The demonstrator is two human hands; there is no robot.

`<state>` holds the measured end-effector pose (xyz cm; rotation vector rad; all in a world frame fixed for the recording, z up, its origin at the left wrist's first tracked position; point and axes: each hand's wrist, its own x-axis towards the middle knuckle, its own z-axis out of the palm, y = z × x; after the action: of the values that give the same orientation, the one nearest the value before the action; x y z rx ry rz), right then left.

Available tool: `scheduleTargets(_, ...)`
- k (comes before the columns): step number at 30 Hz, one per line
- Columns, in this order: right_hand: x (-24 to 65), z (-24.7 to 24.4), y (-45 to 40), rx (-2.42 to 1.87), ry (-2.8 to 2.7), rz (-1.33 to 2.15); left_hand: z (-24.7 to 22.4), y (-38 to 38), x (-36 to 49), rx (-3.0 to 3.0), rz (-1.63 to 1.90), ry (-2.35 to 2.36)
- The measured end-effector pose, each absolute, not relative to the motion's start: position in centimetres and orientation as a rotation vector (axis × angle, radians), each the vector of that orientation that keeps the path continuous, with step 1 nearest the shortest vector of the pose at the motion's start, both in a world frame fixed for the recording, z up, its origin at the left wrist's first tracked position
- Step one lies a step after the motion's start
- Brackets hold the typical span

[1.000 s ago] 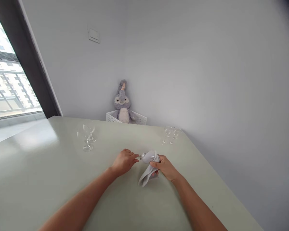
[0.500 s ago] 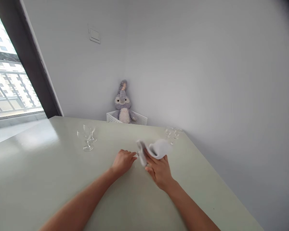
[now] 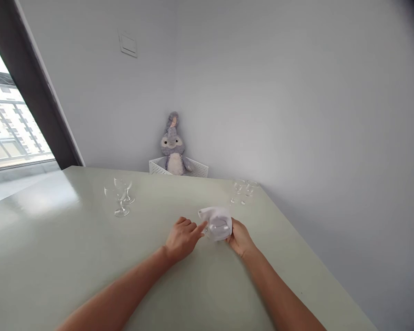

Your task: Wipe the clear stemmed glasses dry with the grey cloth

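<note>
My left hand (image 3: 183,240) is closed on the stem end of a clear stemmed glass (image 3: 218,228), which lies sideways just above the table. The glass's bowl points to the right, and its foot is hidden by my left fingers. Against the far and right sides of the bowl, my right hand (image 3: 240,236) holds a white cloth (image 3: 213,212); the right fingertips are hidden behind cloth and glass.
Two stemmed glasses (image 3: 122,210) stand upright at the left on the pale green table (image 3: 89,257). Two more clear glasses (image 3: 239,186) stand near the far right edge. Behind the table, a grey plush rabbit (image 3: 175,163) sits in a white basket (image 3: 202,170) by the wall.
My right hand and the cloth have come round to the right side of the bowl, so the glass now shows. My left hand has shifted slightly right. The view has moved a little.
</note>
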<state>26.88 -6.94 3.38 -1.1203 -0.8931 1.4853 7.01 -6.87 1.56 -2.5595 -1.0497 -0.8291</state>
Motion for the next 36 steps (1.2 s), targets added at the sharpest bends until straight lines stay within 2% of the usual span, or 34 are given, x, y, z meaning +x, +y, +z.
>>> scheduleTargets(3,25.0,3.1,-7.7,-1.007,-0.741,1.560,1.7,-6.5,6.9,-2.459,-0.877,-1.271)
scheduleTargets(9,22.3,3.0,-9.9,-0.953,-0.971,1.424,1.5,-7.1,7.4,-2.533,-0.974,-1.369)
scheduleTargets(14,22.8,1.8,-9.7,-1.277,-1.395,0.962,0.9,-8.0,8.9,-2.857,-1.376,-1.390)
scheduleTargets(17,23.3,2.0,-9.7,-1.287,-1.651,0.625,1.1,-8.1,9.2,-2.913,-1.701,-1.552)
scheduleTargets(19,23.4,2.4,-9.9,-1.258,-1.709,0.559,1.6,-7.9,9.1,-2.835,-1.972,-1.722)
scheduleTargets(22,23.1,2.8,-10.0,-1.270,-1.578,0.771,2.5,-7.6,8.8,-2.664,-2.419,-1.816)
scheduleTargets(25,22.4,2.6,-10.1,-1.194,-1.302,1.252,2.9,-7.9,8.8,-2.580,-2.654,-1.740)
scheduleTargets(28,21.5,2.0,-10.3,-1.000,-1.073,1.613,2.7,-8.6,9.2,-2.691,-2.491,-1.731)
scheduleTargets(31,21.1,1.7,-10.8,-0.932,-1.038,1.709,2.4,-8.7,9.3,-2.739,-2.322,-1.723)
scheduleTargets(36,21.2,2.5,-12.0,-0.951,-1.487,1.791,1.6,-6.9,7.9,-2.550,-2.314,-1.797)
